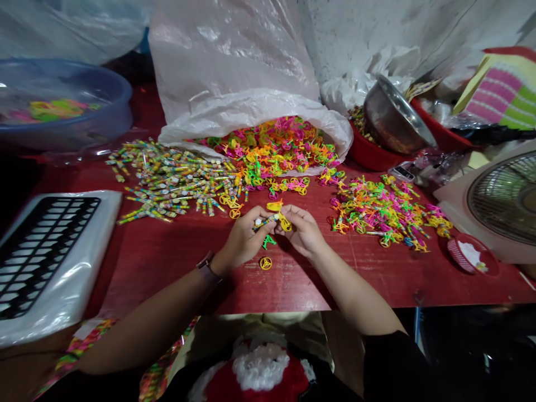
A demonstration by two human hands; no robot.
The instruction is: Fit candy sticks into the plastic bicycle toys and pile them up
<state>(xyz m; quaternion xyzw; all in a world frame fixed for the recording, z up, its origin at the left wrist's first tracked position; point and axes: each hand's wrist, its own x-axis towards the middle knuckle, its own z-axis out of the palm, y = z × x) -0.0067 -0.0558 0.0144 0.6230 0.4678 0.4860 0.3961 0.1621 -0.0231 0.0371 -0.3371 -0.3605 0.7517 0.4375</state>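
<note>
Two hands meet at the centre of the frame, both with fingers closed in. The left hand [242,237] holds one slim printed tube [264,222] between thumb and fingers; the right hand [309,233] pinches one yellow plastic piece [285,222] at the tube's right end. The tube thus lies between the two hands, slanting up to the right. A second patch of yellow [274,206] shows just above the fingertips (whether it belongs to the same piece cannot be told).

Two loose parts lie on the red table [167,268] below the hands: one green piece [268,241], just beneath the left fingers, and one yellow wheel [265,263], a little lower.

Three heaps surround the hands, each too tangled to count: a tube pile [176,181] left of centre, a heap of bright plastic parts [276,151] at upper centre, spilling from one white bag [234,50], and a mixed pile [377,209] of parts and tubes right of centre.

One blue tub [113,106] stands at upper left, one metal bowl [397,117] leans at upper right, and one fan [502,195] and one small basket [459,255] sit at the right. One watch [207,268] circles the left wrist.
</note>
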